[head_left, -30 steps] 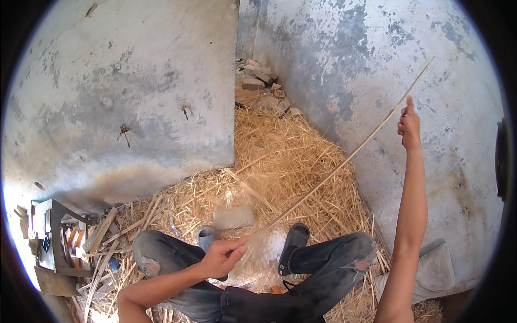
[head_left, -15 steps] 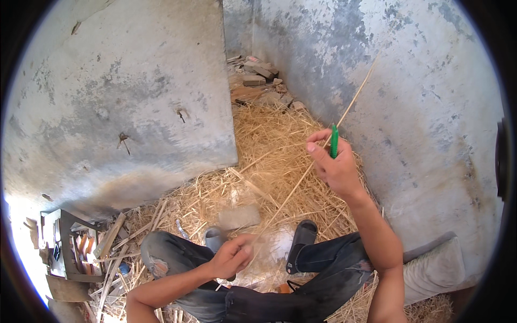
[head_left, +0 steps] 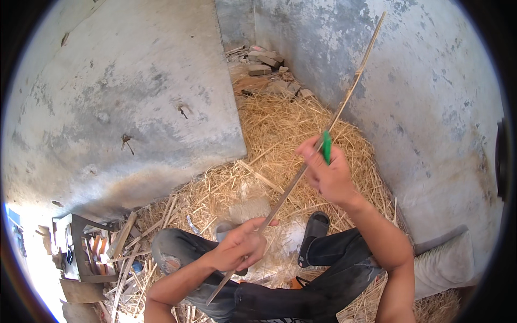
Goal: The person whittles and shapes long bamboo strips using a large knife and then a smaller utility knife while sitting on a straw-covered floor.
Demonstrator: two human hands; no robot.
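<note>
A long, thin bamboo strip point(head_left: 291, 187) slants across the middle, from above my left thigh up toward the wall at the upper right. Its lower part lies in the fingers of my left hand point(head_left: 237, 248), which are closed around it, and the lower tip sticks out below. Farther up, my right hand point(head_left: 333, 176) is closed on a green-handled cutter point(head_left: 327, 147). The cutter lies against the strip, with the fingers curled beside both. Its blade cannot be made out.
Straw-like shavings point(head_left: 339, 153) cover the floor between two rough walls. Bricks point(head_left: 264, 62) lie in the far corner. A wooden frame point(head_left: 81, 247) stands at left beside loose slats. My legs are bent, with a grey slipper point(head_left: 314, 231) near the right one; a rolled cushion point(head_left: 444, 264) lies at right.
The strip now shows a broader, darker side and its upper end reaches higher. My right hand has tilted the cutter closer to the strip. My left hand has shifted slightly right in view.
</note>
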